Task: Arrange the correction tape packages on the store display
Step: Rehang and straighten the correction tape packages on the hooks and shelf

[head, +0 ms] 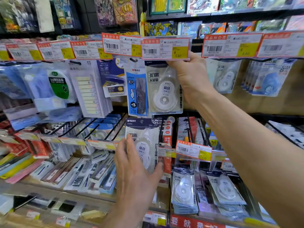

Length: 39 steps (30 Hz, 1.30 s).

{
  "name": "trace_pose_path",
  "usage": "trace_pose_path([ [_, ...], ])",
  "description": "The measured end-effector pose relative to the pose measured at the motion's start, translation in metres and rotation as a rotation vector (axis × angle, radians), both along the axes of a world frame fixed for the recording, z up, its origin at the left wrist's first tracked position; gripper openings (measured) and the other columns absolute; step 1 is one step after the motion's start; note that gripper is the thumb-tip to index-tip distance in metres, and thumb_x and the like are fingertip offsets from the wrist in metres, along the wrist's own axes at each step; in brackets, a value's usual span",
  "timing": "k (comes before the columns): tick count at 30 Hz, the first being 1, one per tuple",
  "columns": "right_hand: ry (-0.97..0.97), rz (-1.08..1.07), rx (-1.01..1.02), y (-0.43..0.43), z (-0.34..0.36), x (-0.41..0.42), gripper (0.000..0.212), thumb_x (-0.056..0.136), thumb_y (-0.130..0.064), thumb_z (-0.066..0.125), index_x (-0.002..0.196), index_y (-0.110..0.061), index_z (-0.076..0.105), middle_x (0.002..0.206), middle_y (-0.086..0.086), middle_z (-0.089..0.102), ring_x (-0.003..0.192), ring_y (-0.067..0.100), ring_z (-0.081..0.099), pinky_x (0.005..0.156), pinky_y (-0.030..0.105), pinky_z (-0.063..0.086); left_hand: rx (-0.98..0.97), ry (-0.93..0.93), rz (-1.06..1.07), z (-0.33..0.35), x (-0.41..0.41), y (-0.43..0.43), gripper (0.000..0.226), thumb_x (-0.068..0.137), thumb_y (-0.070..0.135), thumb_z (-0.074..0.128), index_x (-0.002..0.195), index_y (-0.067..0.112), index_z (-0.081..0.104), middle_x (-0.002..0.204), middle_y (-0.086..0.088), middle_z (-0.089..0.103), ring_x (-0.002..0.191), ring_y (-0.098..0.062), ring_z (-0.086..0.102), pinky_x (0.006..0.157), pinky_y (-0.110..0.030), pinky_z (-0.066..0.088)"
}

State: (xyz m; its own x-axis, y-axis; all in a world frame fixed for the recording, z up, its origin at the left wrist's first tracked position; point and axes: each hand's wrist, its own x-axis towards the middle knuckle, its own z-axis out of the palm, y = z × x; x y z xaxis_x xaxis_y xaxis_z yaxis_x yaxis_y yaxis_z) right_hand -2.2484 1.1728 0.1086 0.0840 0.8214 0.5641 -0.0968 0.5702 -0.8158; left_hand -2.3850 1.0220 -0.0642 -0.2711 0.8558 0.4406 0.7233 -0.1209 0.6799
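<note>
Closest in, at 6 o'clock: left hand [134,163] wrapped round a loose pack [144,145], fingers up its left face, thumb hooked under the lower right edge. Up at 12 o'clock: right hand [189,76] pinching the top right corner of a hung pack [164,89], just under a tag [166,48] (fingers hidden behind the card, so the grip is judged from the thumb alone).

Looks like seating the hung pack on its peg, with the loose one due next. Keep the card square to the peg, find the slot by feel since the tag hides it, and slide straight back rather than twisting. Lift the tag clear if it snags. Bring the loose pack up face-out, navy header on top, to match.

Both packs alike: stiff white card, navy header, clear rounded blister over a white, gear-edged tape wheel. Glossy plastic, likely slippery, so grip the card edges, not the bubble. Touching at 9 o'clock of the hung pack, a blue ruler pack [137,91]. Down at 4 o'clock, more spare packs [183,190] lying flat.
</note>
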Motion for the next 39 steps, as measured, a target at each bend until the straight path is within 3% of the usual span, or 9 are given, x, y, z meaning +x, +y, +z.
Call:
trace_pose_path([
  [5,-0.009,-0.017,0.031,0.002,-0.003,-0.001,0.024,0.088,-0.024,0.081,0.109,-0.013,0.078,0.105,-0.004,0.080,0.106,0.013,0.073,0.103,0.039,0.055,0.000,0.001,0.001,-0.001,0.000,0.003,0.114,0.079,0.054,0.073,0.154,0.031,-0.010,0.151,0.019,-0.002,0.145,-0.012,0.010,0.115,-0.034,0.026],
  [11,-0.011,-0.012,0.073,-0.001,-0.004,-0.001,0.017,0.091,-0.022,0.079,0.105,-0.013,0.078,0.107,0.002,0.079,0.106,0.019,0.073,0.079,0.022,0.059,-0.011,-0.005,0.007,-0.002,0.001,0.005,0.115,0.078,0.053,0.074,0.154,0.032,-0.010,0.149,0.021,-0.003,0.144,-0.011,0.009,0.115,-0.035,0.027],
  [12,-0.004,-0.016,0.073,-0.001,-0.004,-0.001,0.016,0.092,-0.022,0.078,0.104,-0.013,0.078,0.107,0.006,0.079,0.106,0.024,0.072,0.077,0.025,0.060,-0.014,-0.008,0.008,-0.002,0.001,0.005,0.115,0.078,0.053,0.074,0.154,0.031,-0.009,0.149,0.022,-0.003,0.144,-0.011,0.008,0.115,-0.036,0.027],
  [16,0.017,-0.065,0.026,0.004,-0.005,-0.010,0.023,0.088,-0.034,0.077,0.102,-0.016,0.078,0.103,0.003,0.079,0.105,0.029,0.072,0.097,0.050,0.057,-0.013,-0.011,0.010,-0.001,-0.002,0.003,0.113,0.077,0.053,0.075,0.154,0.032,-0.006,0.152,0.018,0.000,0.145,-0.013,0.008,0.117,-0.039,0.029],
  [25,0.013,-0.054,0.032,0.002,-0.004,-0.008,0.015,0.089,-0.028,0.078,0.101,-0.020,0.079,0.102,-0.004,0.080,0.103,0.019,0.074,0.098,0.048,0.058,-0.022,-0.017,0.023,-0.002,-0.010,-0.002,0.114,0.077,0.054,0.074,0.154,0.033,-0.008,0.153,0.019,-0.005,0.146,-0.012,0.003,0.117,-0.035,0.022],
  [30,0.080,0.044,-0.017,0.012,-0.010,-0.005,0.013,0.088,-0.023,0.078,0.100,-0.017,0.079,0.105,0.008,0.080,0.104,0.033,0.075,0.095,0.058,0.057,-0.013,-0.020,0.026,-0.003,-0.015,-0.006,0.113,0.078,0.054,0.073,0.154,0.033,-0.008,0.151,0.022,-0.004,0.147,-0.015,0.013,0.118,-0.041,0.030],
  [34,0.035,-0.052,-0.060,0.017,-0.009,-0.003,0.011,0.088,-0.024,0.078,0.099,-0.022,0.077,0.101,0.001,0.080,0.099,0.024,0.076,0.093,0.051,0.060,-0.024,-0.016,0.037,-0.001,-0.016,-0.004,0.114,0.076,0.053,0.075,0.154,0.035,-0.007,0.151,0.024,-0.003,0.145,-0.018,0.023,0.114,-0.047,0.037],
  [39,-0.111,-0.369,-0.069,0.028,-0.005,-0.003,0.022,0.091,-0.035,0.076,0.105,-0.026,0.063,0.099,-0.002,0.071,0.086,0.013,0.068,0.087,0.036,0.059,-0.018,0.017,0.027,-0.001,-0.013,-0.003,0.113,0.078,0.054,0.072,0.154,0.033,-0.008,0.154,0.020,-0.004,0.148,-0.015,0.009,0.119,-0.040,0.027],
])
